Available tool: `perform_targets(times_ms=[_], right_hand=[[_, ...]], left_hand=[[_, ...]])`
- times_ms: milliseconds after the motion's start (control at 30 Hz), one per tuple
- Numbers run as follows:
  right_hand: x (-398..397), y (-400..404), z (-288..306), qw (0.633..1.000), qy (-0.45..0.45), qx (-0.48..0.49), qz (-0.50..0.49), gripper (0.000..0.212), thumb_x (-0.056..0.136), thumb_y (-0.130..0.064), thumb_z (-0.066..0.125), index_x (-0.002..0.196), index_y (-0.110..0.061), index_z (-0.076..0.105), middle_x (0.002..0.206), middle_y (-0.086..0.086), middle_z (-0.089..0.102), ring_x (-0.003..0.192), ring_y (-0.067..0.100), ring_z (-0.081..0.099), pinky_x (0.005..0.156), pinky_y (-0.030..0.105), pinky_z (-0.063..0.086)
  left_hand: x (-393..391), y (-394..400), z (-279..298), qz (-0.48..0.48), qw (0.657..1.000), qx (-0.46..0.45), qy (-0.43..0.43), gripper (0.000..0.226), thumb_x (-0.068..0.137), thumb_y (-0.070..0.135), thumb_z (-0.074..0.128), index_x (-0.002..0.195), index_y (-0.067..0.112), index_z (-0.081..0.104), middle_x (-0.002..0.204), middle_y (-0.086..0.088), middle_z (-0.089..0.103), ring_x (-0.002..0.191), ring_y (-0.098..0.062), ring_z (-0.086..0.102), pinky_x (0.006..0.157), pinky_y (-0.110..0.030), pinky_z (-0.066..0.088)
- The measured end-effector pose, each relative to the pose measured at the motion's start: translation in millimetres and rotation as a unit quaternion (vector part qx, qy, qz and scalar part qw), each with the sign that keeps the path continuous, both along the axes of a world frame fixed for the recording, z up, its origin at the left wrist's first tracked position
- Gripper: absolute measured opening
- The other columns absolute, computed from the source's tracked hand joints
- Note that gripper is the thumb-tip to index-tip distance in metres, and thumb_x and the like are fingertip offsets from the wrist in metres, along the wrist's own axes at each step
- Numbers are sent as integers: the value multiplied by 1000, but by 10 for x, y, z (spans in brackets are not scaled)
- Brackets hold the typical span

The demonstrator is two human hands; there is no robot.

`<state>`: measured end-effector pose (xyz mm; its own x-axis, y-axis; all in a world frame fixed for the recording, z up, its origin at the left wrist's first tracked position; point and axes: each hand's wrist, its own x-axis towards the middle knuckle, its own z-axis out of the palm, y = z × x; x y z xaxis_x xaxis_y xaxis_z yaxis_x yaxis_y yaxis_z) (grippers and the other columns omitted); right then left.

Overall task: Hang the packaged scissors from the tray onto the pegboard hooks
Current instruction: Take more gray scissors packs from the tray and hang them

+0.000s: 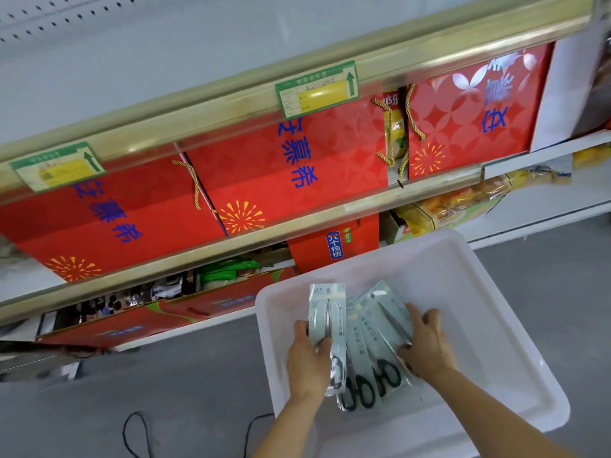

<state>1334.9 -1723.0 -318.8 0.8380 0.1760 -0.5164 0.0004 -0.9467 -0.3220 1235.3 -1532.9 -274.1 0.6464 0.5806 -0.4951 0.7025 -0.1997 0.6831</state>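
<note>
A white plastic tray (469, 269) sits low in front of me. Inside it lie three packaged scissors on pale green cards with black handles. My left hand (309, 357) grips the leftmost pack (325, 312), which stands nearly upright on its edge. My right hand (426, 345) rests on the rightmost pack (385, 312) of the fanned pile, fingers closed over its edge. A middle pack (358, 355) lies between the two. The white pegboard (49, 18) shows only at the top left, far above the tray; I see no hooks.
Store shelves with gold edge rails (231, 104) run diagonally across the view, packed with red gift boxes (291, 166). Green price tags (317, 89) hang on the rail. Lower shelves hold mixed snack packs. Grey floor (165, 391) lies left of the tray, with black cords.
</note>
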Motion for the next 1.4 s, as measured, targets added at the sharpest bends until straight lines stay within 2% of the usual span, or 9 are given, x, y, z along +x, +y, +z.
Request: perform_targets(times_ms=[133, 300, 467, 600, 733, 867, 967, 1267, 1400], right_hand=[[18, -62, 254, 994, 20, 101, -41, 75, 87, -20, 66, 151, -31, 28, 132, 3, 60, 102, 27, 65, 79, 31, 51], [-18, 15, 1085, 917, 44, 358, -168, 59, 84, 3, 64, 118, -44, 56, 91, -27, 72, 90, 2, 69, 69, 10, 52], [82, 336, 1984, 863, 30, 474, -172, 69, 85, 3, 65, 134, -42, 50, 103, -3, 74, 54, 3, 61, 47, 15, 44], [292, 801, 2853, 824, -46, 553, -112, 73, 82, 1, 70, 138, -41, 49, 127, -19, 61, 100, -10, 62, 76, 9, 51], [468, 1239, 3608, 789, -91, 603, -72, 71, 82, -6, 72, 140, -39, 47, 128, -11, 63, 111, 4, 63, 92, 31, 54], [568, 1590, 4264, 761, -159, 626, -58, 72, 82, -9, 73, 141, -39, 46, 110, -1, 71, 95, 11, 70, 78, 30, 58], [621, 1799, 4641, 742, -189, 641, -52, 73, 80, -6, 73, 139, -41, 47, 91, -3, 74, 82, 18, 71, 73, 35, 58], [746, 2216, 5412, 687, -200, 697, -40, 74, 79, 1, 71, 140, -33, 49, 100, 3, 74, 78, 7, 69, 73, 25, 57], [819, 2302, 5637, 668, -200, 715, -43, 73, 80, 0, 71, 141, -34, 48, 98, 0, 75, 81, 11, 71, 72, 26, 58]], left_hand=[[5, 27, 293, 49, 995, -56, -69, 18, 95, 14, 60, 108, 22, 50, 88, -2, 69, 70, -17, 65, 54, -27, 55], [-42, 96, 945, 119, 964, -140, -193, 24, 93, 5, 63, 107, 25, 60, 92, 0, 73, 80, -23, 69, 67, -31, 55], [91, 332, 1792, 142, 937, -80, -308, 52, 92, 4, 63, 123, 44, 52, 119, 17, 64, 105, -7, 64, 88, -32, 54], [374, 602, 2595, 124, 910, 6, -396, 74, 91, 3, 63, 146, 45, 36, 140, 25, 50, 127, -1, 51, 103, -34, 46], [599, 912, 3371, 125, 881, 36, -454, 77, 91, 5, 64, 145, 51, 33, 129, 44, 44, 110, 26, 48, 97, -17, 44], [738, 1178, 4023, 121, 849, 56, -512, 77, 91, 1, 62, 150, 40, 31, 136, 34, 37, 98, 42, 34, 85, 8, 32], [794, 1344, 4401, 121, 829, 93, -537, 75, 90, -2, 62, 151, 31, 34, 127, 39, 37, 93, 41, 38, 78, 10, 30], [1002, 1751, 5055, 116, 794, 97, -589, 74, 91, -1, 61, 150, 36, 35, 133, 34, 40, 86, 40, 41, 72, 9, 35], [1167, 1938, 5298, 114, 789, 118, -592, 76, 91, 1, 63, 149, 41, 34, 113, 53, 47, 66, 6, 53, 67, -7, 47]])
